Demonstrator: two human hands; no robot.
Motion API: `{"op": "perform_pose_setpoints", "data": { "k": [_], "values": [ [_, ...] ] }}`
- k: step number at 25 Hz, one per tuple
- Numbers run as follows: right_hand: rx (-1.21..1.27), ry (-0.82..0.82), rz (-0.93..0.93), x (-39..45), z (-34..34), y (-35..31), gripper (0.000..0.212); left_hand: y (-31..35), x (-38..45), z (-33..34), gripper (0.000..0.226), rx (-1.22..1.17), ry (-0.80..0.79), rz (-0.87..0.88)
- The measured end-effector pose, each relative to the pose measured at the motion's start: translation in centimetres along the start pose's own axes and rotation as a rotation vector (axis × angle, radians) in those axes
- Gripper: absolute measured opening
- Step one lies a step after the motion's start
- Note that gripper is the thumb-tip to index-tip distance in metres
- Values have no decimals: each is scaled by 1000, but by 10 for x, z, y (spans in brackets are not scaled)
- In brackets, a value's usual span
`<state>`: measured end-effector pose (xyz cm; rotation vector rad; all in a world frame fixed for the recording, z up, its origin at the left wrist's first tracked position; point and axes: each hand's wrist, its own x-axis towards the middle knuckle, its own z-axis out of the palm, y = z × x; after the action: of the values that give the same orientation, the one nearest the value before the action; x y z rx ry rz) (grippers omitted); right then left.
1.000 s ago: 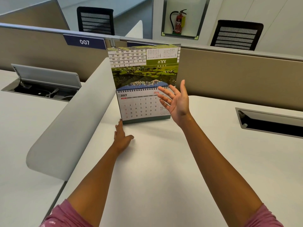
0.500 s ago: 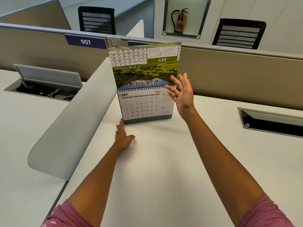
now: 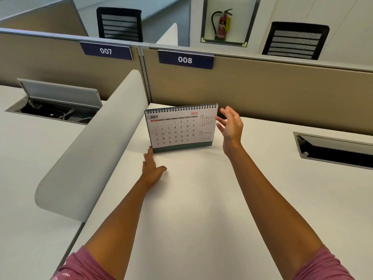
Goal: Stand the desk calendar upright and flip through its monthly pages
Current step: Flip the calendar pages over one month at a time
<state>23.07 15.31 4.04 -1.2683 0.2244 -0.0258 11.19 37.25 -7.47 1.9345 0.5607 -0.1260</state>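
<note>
The white spiral-bound desk calendar (image 3: 180,128) stood near the white desk's (image 3: 201,199) back edge, the left hand (image 3: 152,168) flat at its corner, fingers together, the right hand (image 3: 231,126) spread wide beside it.

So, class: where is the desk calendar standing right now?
In the head view, the desk calendar stands mid-desk below the 008 sign, left hand at its base.

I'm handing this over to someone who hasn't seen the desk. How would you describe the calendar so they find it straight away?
Start at the tan partition with the blue 008 sign. Below it, on the white desk, the calendar stands upright between the left hand and right hand. It is the only thing standing there: spiral-bound on top, showing JULY 2026.
</note>
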Motion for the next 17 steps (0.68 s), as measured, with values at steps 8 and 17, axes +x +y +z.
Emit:
{"op": "perform_pose_setpoints", "data": {
  "k": [8, 17],
  "values": [
    [-378, 40, 111, -9, -17, 48, 34, 0, 0, 0, 93, 6, -2, 7],
    [-514, -96, 124, -19, -23, 61, 50, 1, 1, 0, 94, 6, -3, -14]
  ]
}}
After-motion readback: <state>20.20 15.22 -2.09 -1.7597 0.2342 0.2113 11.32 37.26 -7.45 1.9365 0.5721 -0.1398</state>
